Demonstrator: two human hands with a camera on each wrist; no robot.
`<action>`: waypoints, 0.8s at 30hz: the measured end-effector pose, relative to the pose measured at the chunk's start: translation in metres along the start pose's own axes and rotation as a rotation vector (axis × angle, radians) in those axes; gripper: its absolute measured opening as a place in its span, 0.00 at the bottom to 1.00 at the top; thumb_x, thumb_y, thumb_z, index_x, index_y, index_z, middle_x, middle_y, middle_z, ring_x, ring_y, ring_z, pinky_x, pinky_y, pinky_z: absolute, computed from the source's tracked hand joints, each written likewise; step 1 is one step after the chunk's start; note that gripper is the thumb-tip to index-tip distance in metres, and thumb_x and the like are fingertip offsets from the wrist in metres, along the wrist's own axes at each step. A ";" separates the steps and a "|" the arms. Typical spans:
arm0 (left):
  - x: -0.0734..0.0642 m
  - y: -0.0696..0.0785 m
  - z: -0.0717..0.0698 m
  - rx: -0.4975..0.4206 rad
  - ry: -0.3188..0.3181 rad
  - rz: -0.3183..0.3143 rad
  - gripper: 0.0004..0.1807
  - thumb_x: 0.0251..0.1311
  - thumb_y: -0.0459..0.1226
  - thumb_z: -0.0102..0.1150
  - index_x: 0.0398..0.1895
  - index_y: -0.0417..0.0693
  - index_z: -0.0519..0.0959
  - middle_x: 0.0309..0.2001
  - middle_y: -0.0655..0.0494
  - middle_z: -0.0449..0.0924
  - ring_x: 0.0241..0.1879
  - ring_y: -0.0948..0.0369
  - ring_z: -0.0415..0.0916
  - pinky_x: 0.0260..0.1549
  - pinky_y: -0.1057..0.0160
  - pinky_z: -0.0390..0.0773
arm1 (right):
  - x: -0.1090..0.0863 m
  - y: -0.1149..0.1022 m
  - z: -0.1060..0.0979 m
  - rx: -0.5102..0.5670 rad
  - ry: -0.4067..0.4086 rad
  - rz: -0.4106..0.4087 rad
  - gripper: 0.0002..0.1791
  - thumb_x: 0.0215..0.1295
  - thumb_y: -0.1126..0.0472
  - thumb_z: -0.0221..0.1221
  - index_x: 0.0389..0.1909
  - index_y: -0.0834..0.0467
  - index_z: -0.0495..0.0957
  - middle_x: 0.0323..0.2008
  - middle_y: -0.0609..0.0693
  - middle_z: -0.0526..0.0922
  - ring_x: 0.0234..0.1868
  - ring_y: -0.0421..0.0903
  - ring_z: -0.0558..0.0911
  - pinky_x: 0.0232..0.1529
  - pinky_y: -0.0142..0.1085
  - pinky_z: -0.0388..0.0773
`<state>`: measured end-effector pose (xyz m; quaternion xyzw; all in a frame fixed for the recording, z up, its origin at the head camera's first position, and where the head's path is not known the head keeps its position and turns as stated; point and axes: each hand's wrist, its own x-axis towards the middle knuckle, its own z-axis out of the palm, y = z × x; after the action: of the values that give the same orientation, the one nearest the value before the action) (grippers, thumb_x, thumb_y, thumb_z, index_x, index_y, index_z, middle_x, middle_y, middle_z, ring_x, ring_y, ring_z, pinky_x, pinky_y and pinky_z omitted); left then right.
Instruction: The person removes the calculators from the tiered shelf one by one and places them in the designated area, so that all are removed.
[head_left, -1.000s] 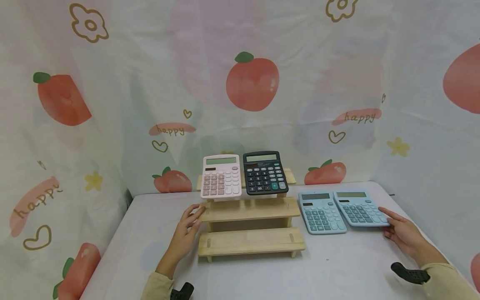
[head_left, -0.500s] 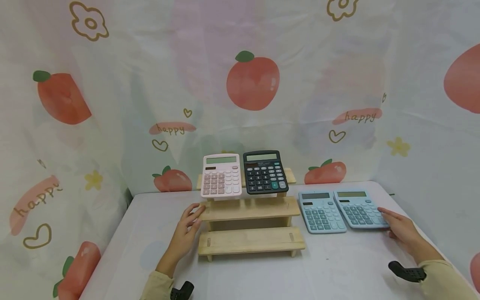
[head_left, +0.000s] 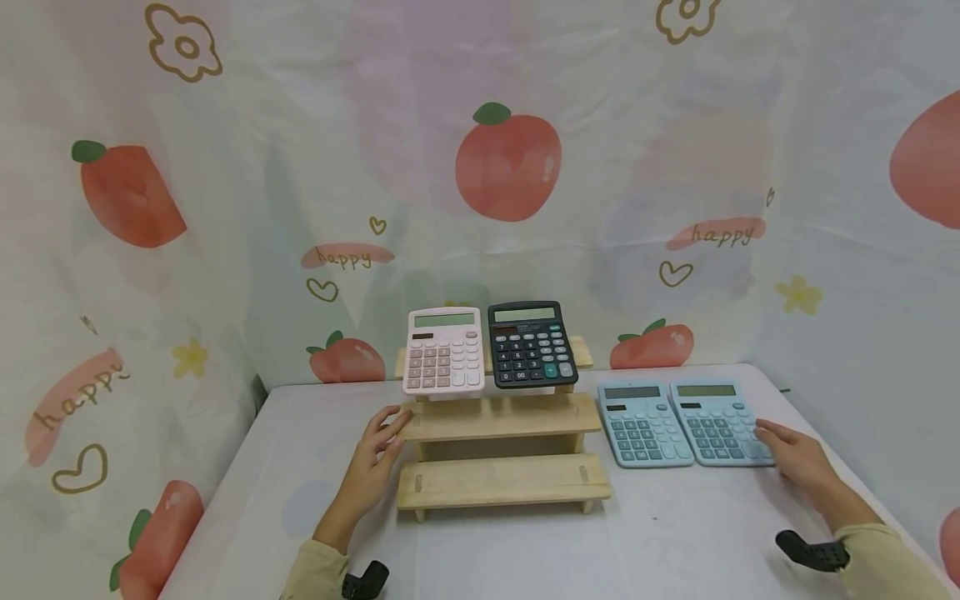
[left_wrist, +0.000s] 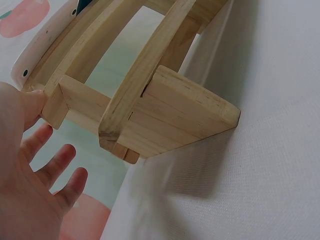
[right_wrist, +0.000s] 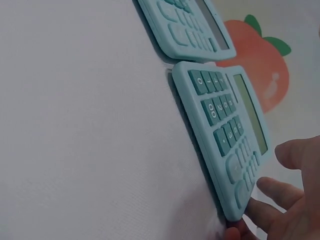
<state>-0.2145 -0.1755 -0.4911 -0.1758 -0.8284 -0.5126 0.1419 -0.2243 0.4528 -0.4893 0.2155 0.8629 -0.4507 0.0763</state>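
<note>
In the head view, my left hand [head_left: 371, 467] rests its fingertips at the left end of the middle tier of a wooden stepped shelf [head_left: 502, 417]. The left wrist view shows other fingers spread apart, off the wood. My right hand [head_left: 806, 467] is at the right edge of a light blue calculator [head_left: 723, 425], which lies on the table. In the right wrist view, the thumb is clear of that calculator [right_wrist: 220, 135] and some fingertips are at its edge. A second light blue calculator [head_left: 647, 425] lies close along its left side.
A pink calculator [head_left: 444, 350] and a black calculator [head_left: 531, 344] lean side by side on the shelf's top tier. The white table [head_left: 525, 558] runs under everything, with a fruit-patterned cloth backdrop [head_left: 585, 275] behind and at the sides.
The right-hand blue calculator has come down and toward the front, now level with the other blue one. My right hand moved slightly left with it. My left hand stayed put.
</note>
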 end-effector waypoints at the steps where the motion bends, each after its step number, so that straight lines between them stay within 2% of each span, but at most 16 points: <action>1: 0.000 0.000 0.000 0.000 0.000 0.000 0.22 0.76 0.35 0.50 0.69 0.43 0.73 0.74 0.41 0.63 0.66 0.45 0.68 0.55 0.51 0.75 | -0.002 -0.001 0.001 -0.014 0.006 -0.004 0.43 0.79 0.38 0.34 0.79 0.65 0.41 0.77 0.74 0.38 0.77 0.75 0.42 0.71 0.67 0.54; 6: 0.001 0.000 0.000 -0.001 0.008 0.007 0.22 0.75 0.35 0.50 0.69 0.42 0.74 0.73 0.39 0.64 0.65 0.45 0.68 0.54 0.50 0.75 | -0.007 -0.004 0.000 -0.055 -0.008 -0.046 0.43 0.79 0.39 0.34 0.78 0.68 0.40 0.76 0.76 0.38 0.76 0.77 0.43 0.70 0.68 0.54; 10: 0.001 0.000 0.000 0.002 0.008 0.013 0.22 0.75 0.35 0.50 0.69 0.42 0.74 0.73 0.40 0.64 0.64 0.46 0.69 0.54 0.50 0.75 | -0.008 -0.005 -0.003 -0.099 0.013 -0.059 0.43 0.79 0.40 0.33 0.78 0.70 0.41 0.74 0.79 0.42 0.75 0.78 0.44 0.70 0.69 0.53; 16: 0.001 -0.003 0.000 0.012 0.009 0.015 0.22 0.75 0.35 0.50 0.69 0.42 0.73 0.73 0.39 0.64 0.64 0.45 0.69 0.54 0.51 0.75 | -0.009 -0.004 -0.006 -0.097 0.039 -0.069 0.44 0.79 0.40 0.34 0.78 0.71 0.39 0.72 0.82 0.47 0.73 0.79 0.49 0.69 0.70 0.53; 24: 0.001 -0.006 0.001 0.026 0.017 0.038 0.22 0.75 0.34 0.51 0.69 0.40 0.74 0.72 0.38 0.65 0.65 0.44 0.68 0.54 0.53 0.76 | -0.016 -0.005 -0.005 -0.070 0.155 -0.137 0.40 0.80 0.44 0.34 0.77 0.71 0.45 0.72 0.81 0.49 0.72 0.79 0.51 0.66 0.71 0.57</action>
<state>-0.2181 -0.1765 -0.4956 -0.1854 -0.8303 -0.5003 0.1607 -0.2120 0.4494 -0.4770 0.1872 0.8943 -0.4062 -0.0141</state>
